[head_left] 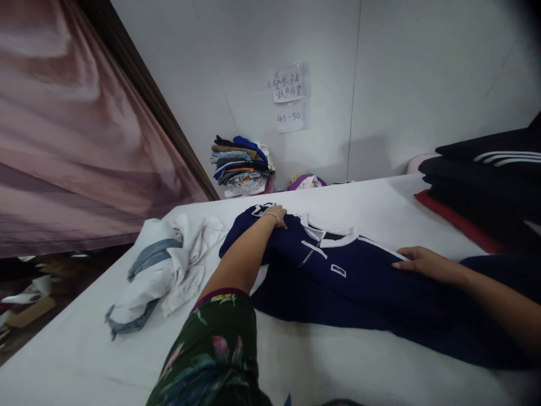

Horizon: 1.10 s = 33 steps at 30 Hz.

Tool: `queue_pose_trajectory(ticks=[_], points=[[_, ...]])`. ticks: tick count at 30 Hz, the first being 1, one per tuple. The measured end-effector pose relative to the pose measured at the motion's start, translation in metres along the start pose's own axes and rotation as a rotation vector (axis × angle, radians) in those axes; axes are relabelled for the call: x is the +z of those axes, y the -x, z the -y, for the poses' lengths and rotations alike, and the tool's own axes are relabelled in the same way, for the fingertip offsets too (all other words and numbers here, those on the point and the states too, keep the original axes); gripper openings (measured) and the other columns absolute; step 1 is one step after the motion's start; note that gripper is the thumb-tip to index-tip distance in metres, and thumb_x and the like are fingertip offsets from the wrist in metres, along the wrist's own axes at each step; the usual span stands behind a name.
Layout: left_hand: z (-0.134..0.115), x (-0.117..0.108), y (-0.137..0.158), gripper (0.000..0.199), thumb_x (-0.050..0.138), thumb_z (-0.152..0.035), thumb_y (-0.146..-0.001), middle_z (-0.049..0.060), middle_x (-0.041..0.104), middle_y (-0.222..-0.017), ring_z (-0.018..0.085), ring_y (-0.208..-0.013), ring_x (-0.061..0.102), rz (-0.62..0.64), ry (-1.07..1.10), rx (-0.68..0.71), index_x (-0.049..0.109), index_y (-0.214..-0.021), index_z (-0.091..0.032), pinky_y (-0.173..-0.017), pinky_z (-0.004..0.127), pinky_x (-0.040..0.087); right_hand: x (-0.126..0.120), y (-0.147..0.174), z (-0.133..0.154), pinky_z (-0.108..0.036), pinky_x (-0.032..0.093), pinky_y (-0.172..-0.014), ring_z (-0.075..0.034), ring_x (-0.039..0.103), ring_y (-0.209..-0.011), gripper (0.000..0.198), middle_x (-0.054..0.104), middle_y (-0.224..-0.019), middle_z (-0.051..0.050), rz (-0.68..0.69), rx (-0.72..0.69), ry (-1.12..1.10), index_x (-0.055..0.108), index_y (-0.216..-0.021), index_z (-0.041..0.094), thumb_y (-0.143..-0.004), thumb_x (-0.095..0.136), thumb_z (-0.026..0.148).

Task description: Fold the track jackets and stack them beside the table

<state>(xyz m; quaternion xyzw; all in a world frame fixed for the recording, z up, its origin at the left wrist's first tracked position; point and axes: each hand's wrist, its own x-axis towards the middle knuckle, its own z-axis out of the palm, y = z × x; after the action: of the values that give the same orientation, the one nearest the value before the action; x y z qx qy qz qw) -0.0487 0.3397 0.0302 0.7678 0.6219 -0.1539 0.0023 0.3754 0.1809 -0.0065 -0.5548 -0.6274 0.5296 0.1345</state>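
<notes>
A navy blue long-sleeved polo shirt with a white collar and a small chest patch lies spread across the white table. My left hand, a bracelet at its wrist, grips the shirt at the sleeve on the left, which is bunched up with its white trim showing. On the other side of the collar, my right hand pinches the shirt along the white-piped shoulder. Part of the right sleeve runs beneath my right forearm.
Crumpled white and pale blue garments lie at the table's left. Dark folded clothes are stacked at the right. Beyond the far edge stands another folded pile, near a wall with paper notes. A pink curtain hangs at left.
</notes>
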Motion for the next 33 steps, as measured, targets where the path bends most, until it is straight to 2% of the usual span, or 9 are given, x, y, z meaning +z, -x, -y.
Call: queue_pose_trajectory(ticks=[2, 4, 9, 14, 18, 22, 28, 30, 33], points=[[0.0, -0.005, 0.017, 0.056, 0.075, -0.037, -0.067, 0.01, 0.052, -0.132, 0.027, -0.123, 0.047, -0.054, -0.02, 0.001, 0.06, -0.119, -0.023, -0.099, 0.035, 0.042, -0.001, 0.008, 0.004, -0.028, 0.049, -0.062, -0.02, 0.062, -0.067, 0.042, 0.066, -0.073, -0.004, 0.003, -0.01, -0.025, 0.063, -0.074, 0.018, -0.064, 0.07, 0.057], [0.001, -0.008, 0.036, 0.046, 0.067, -0.029, -0.076, 0.01, 0.052, -0.131, 0.027, -0.123, 0.047, -0.113, -0.025, -0.024, 0.058, -0.12, -0.023, -0.098, 0.036, 0.043, -0.005, 0.02, 0.013, -0.026, 0.047, -0.059, -0.016, 0.058, -0.061, 0.039, 0.063, -0.066, -0.001, -0.064, -0.051, -0.056, 0.061, -0.071, 0.018, -0.065, 0.071, 0.055], [0.005, -0.007, 0.084, 0.048, 0.051, -0.021, -0.086, 0.01, 0.051, -0.131, 0.025, -0.117, 0.054, -0.215, 0.018, -0.089, 0.047, -0.133, -0.028, -0.094, 0.038, 0.045, -0.027, 0.07, 0.058, -0.026, 0.046, -0.062, -0.017, 0.059, -0.068, 0.046, 0.066, -0.073, -0.002, -0.35, -0.161, 0.021, 0.067, -0.081, 0.017, -0.064, 0.071, 0.06], [-0.004, -0.004, 0.121, 0.048, 0.053, -0.034, -0.086, 0.008, 0.055, -0.131, 0.025, -0.116, 0.056, -0.271, 0.121, -0.126, 0.046, -0.134, -0.028, -0.095, 0.035, 0.046, -0.044, 0.129, 0.106, -0.029, 0.047, -0.074, -0.019, 0.059, -0.08, 0.058, 0.068, -0.086, -0.004, -0.708, -0.426, 0.187, 0.07, -0.085, 0.018, -0.06, 0.067, 0.07], [-0.025, -0.015, 0.131, 0.054, 0.052, -0.044, -0.086, 0.008, 0.048, -0.139, 0.023, -0.126, 0.047, -0.347, 0.205, -0.086, 0.043, -0.136, -0.024, -0.103, 0.034, 0.04, -0.042, 0.166, 0.124, -0.033, 0.048, -0.082, -0.02, 0.06, -0.085, 0.056, 0.069, -0.089, -0.005, -0.819, -0.601, 0.267, 0.072, -0.089, 0.02, -0.061, 0.066, 0.069], [-0.056, -0.036, 0.123, 0.062, 0.056, -0.035, -0.082, 0.007, 0.043, -0.145, 0.022, -0.133, 0.04, -0.365, 0.264, 0.024, 0.04, -0.14, -0.02, -0.111, 0.03, 0.03, -0.036, 0.194, 0.117, -0.037, 0.048, -0.09, -0.021, 0.061, -0.092, 0.046, 0.07, -0.097, -0.005, -0.777, -0.706, 0.383, 0.073, -0.096, 0.025, -0.07, 0.062, 0.062], [-0.119, -0.046, 0.087, 0.08, 0.057, -0.015, -0.072, 0.004, 0.033, -0.152, 0.018, -0.138, 0.033, -0.236, 0.295, 0.169, 0.03, -0.147, -0.019, -0.112, 0.025, 0.029, -0.033, 0.22, 0.079, -0.036, 0.056, -0.075, -0.022, 0.064, -0.085, 0.037, 0.07, -0.094, -0.003, -0.722, -0.731, 0.547, 0.073, -0.101, 0.035, -0.078, 0.055, 0.058], [-0.138, -0.045, 0.076, 0.083, 0.058, -0.015, -0.071, 0.005, 0.034, -0.151, 0.02, -0.135, 0.037, -0.164, 0.282, 0.18, 0.028, -0.148, -0.022, -0.11, 0.028, 0.033, -0.037, 0.226, 0.058, -0.039, 0.055, -0.082, -0.024, 0.065, -0.092, 0.033, 0.07, -0.098, -0.002, -0.744, -0.752, 0.614, 0.072, -0.104, 0.04, -0.082, 0.053, 0.055], [-0.159, -0.042, 0.065, 0.077, 0.059, -0.02, -0.07, 0.004, 0.05, -0.14, 0.023, -0.123, 0.052, -0.046, 0.242, 0.167, 0.038, -0.143, -0.03, -0.105, 0.036, 0.039, -0.046, 0.232, 0.026, -0.044, 0.047, -0.1, -0.026, 0.062, -0.105, 0.029, 0.07, -0.105, 0.001, -0.792, -0.754, 0.687, 0.069, -0.107, 0.047, -0.084, 0.052, 0.053]])
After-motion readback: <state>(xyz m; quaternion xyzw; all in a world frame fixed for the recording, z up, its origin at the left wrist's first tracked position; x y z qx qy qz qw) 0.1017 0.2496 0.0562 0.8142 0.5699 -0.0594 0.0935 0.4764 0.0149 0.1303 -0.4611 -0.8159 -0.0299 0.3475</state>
